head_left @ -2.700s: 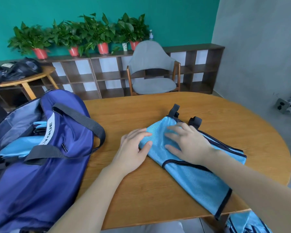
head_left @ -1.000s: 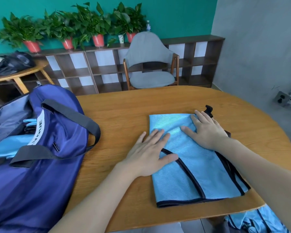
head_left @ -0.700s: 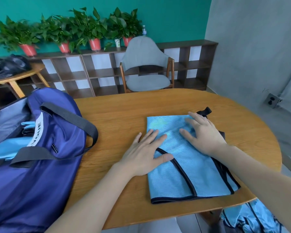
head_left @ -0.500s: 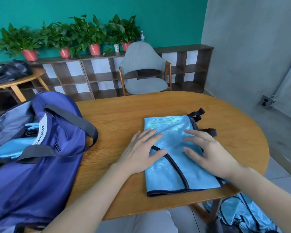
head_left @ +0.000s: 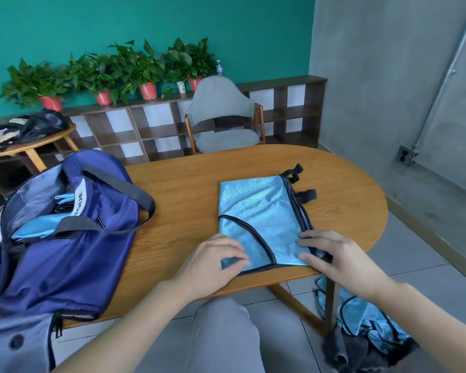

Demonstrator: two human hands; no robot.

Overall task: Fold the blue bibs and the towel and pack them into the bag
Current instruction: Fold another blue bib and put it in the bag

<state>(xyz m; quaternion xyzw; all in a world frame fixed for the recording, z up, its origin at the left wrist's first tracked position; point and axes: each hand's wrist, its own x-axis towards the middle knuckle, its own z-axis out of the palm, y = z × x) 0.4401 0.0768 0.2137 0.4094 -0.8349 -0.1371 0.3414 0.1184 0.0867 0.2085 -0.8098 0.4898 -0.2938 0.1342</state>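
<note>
**Blue Bib: Handling and Hold Points for the Next Fold**

The blue bib (head_left: pixel 261 219) lies flat on the worktop (head_left: pixel 186 200), near the front edge, already folded into a rough rectangle. Black trim runs along its edges and black strap loops stick out at the far right corner. The bag (head_left: pixel 65 232) stands open on the left of the worktop, well apart from the bib, with blue fabric visible inside. More blue bibs (head_left: pixel 361 316) lie heaped on the floor at the right.

Handling, as judged: the fabric is thin, light and limp, with a slight sheen, so it is likely to slide on itself and lose a crease if lifted by one point. Take hold at both near corners, on the trimmed hem, and carry the edge over evenly.

Left hand (head_left: pixel 213 262): palm down over the near left corner, fingers curled, with the grip pinching the fabric edge.

Right hand (head_left: pixel 331 257): set at the near right corner, fingers bent on top of the fabric and thumb along the edge, apparently pinching it. Both forearms reach in from the near side.
</note>
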